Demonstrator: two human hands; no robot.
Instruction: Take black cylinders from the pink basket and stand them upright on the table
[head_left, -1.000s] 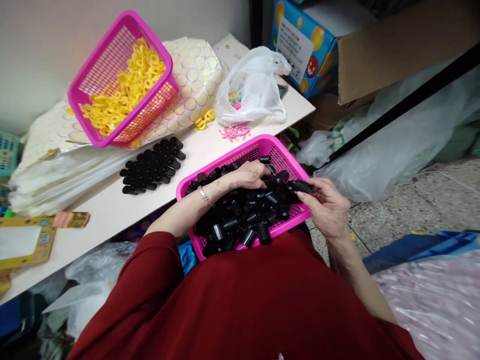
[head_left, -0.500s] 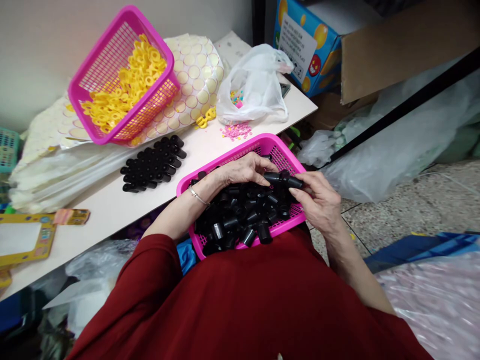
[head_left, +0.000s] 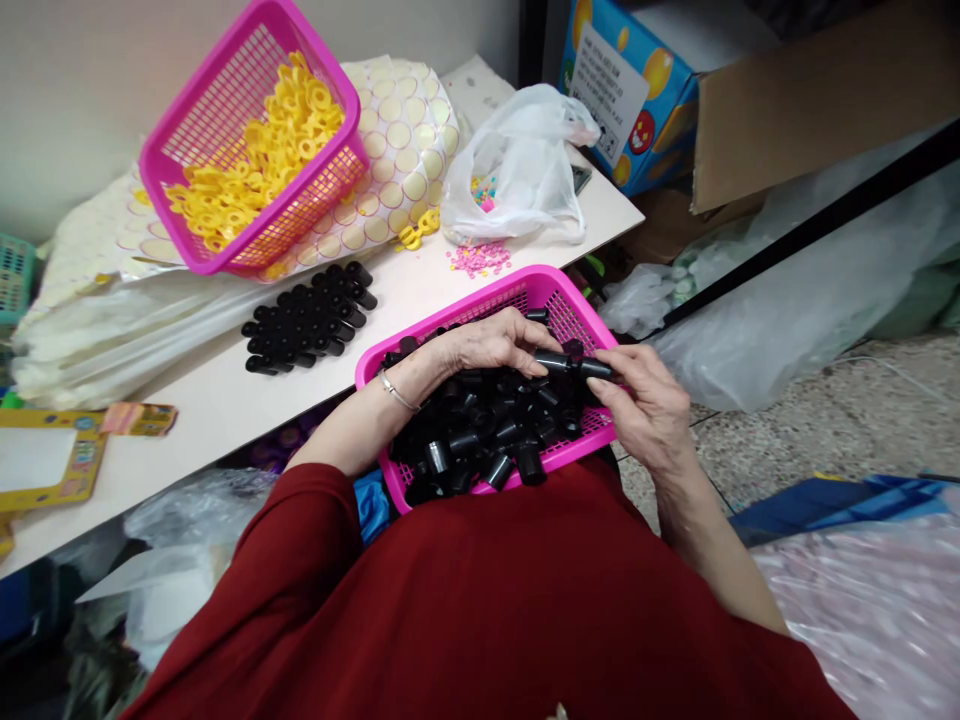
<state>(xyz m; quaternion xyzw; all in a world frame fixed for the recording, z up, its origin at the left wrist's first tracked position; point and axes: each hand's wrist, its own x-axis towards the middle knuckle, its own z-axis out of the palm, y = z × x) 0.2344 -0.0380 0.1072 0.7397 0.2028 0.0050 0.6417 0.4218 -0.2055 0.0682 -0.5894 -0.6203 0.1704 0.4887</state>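
- The left hand (head_left: 491,343) grips a shiny black piece (head_left: 553,362) between the thumb and the fingers, and its back is turned upward (a thin bracelet (head_left: 397,390) is around the wrist).
- The right hand (head_left: 651,398) pinches a second black piece (head_left: 596,369) by its end, with the thumb below and the fingers above.
- These two pieces lie almost in one line, end toward end; if they are joined or only touching, I cannot tell.
- Both hands are above the pink basket (head_left: 576,452), which stands between the desk (head_left: 409,292) and the red garment (head_left: 480,610) of the person.
- Inside this basket there is a heap of loose black pieces (head_left: 457,442), lying in many directions.
- On the desk, to the left of the basket, more black pieces (head_left: 304,318) are arranged close together in rows.
- Farther back, a second pink basket (head_left: 300,228) sits tilted and contains yellow pieces (head_left: 262,165).
- Near it is a white plastic bag (head_left: 529,165), and just before the bag lie tiny pink bits (head_left: 481,259).
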